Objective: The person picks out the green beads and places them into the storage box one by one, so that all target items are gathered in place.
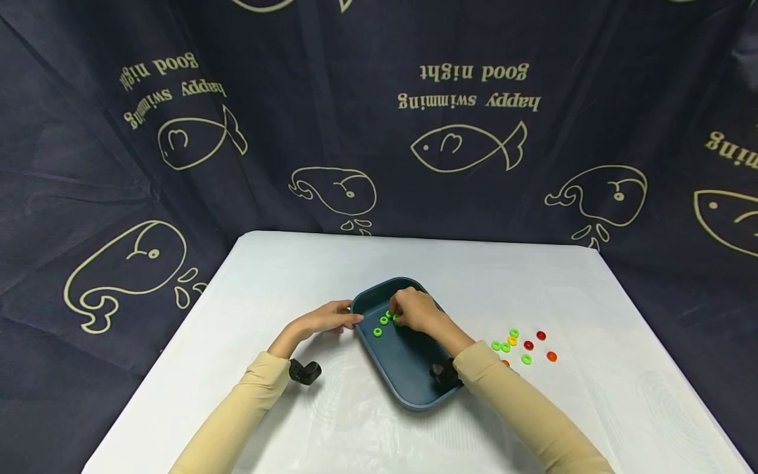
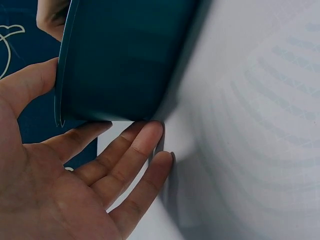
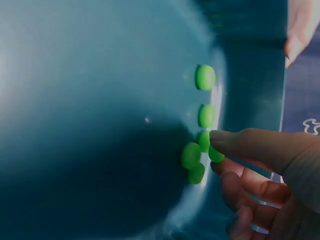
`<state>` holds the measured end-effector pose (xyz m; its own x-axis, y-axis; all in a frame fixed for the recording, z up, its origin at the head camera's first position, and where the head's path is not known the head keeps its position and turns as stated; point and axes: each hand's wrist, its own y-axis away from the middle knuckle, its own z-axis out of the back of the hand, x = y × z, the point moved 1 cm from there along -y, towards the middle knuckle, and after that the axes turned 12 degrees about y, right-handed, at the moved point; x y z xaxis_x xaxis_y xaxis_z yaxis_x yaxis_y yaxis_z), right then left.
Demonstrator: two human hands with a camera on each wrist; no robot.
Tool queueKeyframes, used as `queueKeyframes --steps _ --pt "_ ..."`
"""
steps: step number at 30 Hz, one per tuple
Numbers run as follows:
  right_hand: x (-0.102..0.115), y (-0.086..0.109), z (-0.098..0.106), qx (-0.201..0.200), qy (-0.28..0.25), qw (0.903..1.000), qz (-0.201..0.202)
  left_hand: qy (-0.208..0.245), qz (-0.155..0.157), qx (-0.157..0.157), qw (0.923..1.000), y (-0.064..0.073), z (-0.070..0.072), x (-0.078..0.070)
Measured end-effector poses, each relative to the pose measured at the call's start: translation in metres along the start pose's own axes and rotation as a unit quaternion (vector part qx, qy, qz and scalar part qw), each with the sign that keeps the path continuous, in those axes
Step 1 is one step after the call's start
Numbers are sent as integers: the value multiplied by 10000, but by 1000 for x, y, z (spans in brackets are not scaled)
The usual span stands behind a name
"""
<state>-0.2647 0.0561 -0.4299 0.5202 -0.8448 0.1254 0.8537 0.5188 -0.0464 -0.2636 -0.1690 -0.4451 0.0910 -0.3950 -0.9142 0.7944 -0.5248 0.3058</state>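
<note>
The white counter (image 1: 308,276) is under both hands. On it, between the left hand (image 1: 328,317) and the right arm, sits a dark blue tray (image 1: 408,368). It looks stiff and not heavy, so it may slide if it gets a bump. Its rim is a good place to hold. The left hand has it by the far corner there, with the thumb over the rim and the fingers a bit bent and spread against the outside. It looks like a light hold.

The right hand (image 1: 414,308) is down inside the tray, just beside the left one. Its thumb and pointer finger come close together and pinch one green ring (image 3: 216,154). The other fingers curl in and have hold of nothing that I can see.

Five more green rings (image 3: 205,77) lie in the tray by the right fingertips, near the wall. Past the right arm, out to its right, lie loose green, yellow (image 1: 512,341), red (image 1: 541,336) and orange rings (image 1: 552,356).

Each ring looks light, hard and smooth. It likely won't break or squash, but it could slip or roll off. The best hold is a soft pinch on its outside edge with two fingertips.
</note>
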Motion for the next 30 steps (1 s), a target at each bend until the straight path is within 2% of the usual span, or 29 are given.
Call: queueKeyframes --steps 12,24,30 --pt "1 1 -3 -31 -31 10000 63 78 32 -2 10000 1 -1 -2" --pt "-5 2 9 -102 -128 9997 -153 38 -88 60 9999 0 -1 0" --pt "-10 5 19 -238 -156 9995 -152 49 -49 31 10000 0 -1 0"
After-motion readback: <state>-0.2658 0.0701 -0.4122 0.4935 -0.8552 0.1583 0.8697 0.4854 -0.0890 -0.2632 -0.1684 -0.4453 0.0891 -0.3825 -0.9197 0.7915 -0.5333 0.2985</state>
